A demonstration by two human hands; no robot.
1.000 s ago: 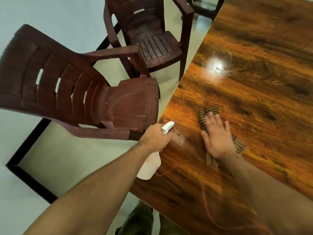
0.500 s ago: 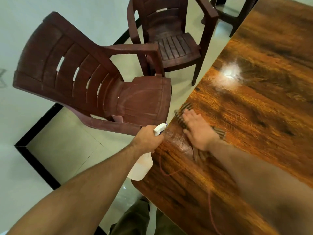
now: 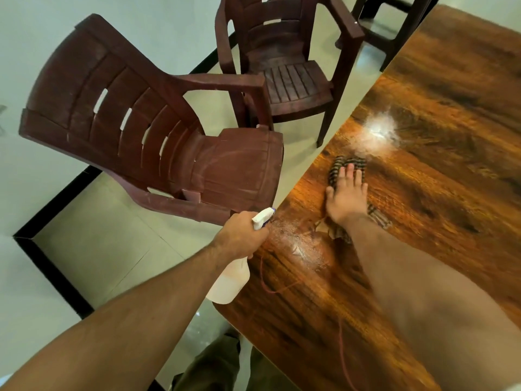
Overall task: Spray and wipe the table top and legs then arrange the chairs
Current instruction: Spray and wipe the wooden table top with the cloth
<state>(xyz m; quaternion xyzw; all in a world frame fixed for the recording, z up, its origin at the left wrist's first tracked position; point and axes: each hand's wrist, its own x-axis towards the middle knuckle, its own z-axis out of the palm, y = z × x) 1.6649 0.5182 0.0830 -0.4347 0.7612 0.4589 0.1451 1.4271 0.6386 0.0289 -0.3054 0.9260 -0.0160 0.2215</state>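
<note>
**Reader:** Which step does the figure show?

**Legend:** Wiping of the table top (image 3: 439, 153). The legs and chairs are, by judgement, not yet dealt with. The right hand (image 3: 348, 196) presses a striped cloth (image 3: 342, 162) flat on the table top, near its left long edge. A wet sheen (image 3: 296, 246) lies on the table top between the cloth and the near corner.

**Reader:** And the fingers?

**Legend:** The right fingers (image 3: 351, 176) are straight and slightly spread, lying on the cloth and pinching nothing. The left hand (image 3: 239, 235) is curled round the neck of a white spray bottle (image 3: 229, 283). The bottle is held just off the table top's left edge, with the nozzle (image 3: 262, 218) pointing across that edge. Whether a finger rests on the trigger cannot be told, because the back of the hand hides it.

**Reader:** What does the next move call for?

**Legend:** Probably a sweep of the cloth back over the sheen under even palm pressure. A fresh spray on the unwiped far part of the table top would likely follow. 3 brown plastic armchairs stand off the left edge:

- 1 armchair (image 3: 141, 131) sits close to the edge and appears tilted, though the wide lens may exaggerate this.
- 1 armchair (image 3: 284, 66) stands upright farther along.
- 1 armchair (image 3: 389, 24) is only partly seen at the far end.

All 3 stand clear of the table top, so arranging them looks to be the last step.
</note>
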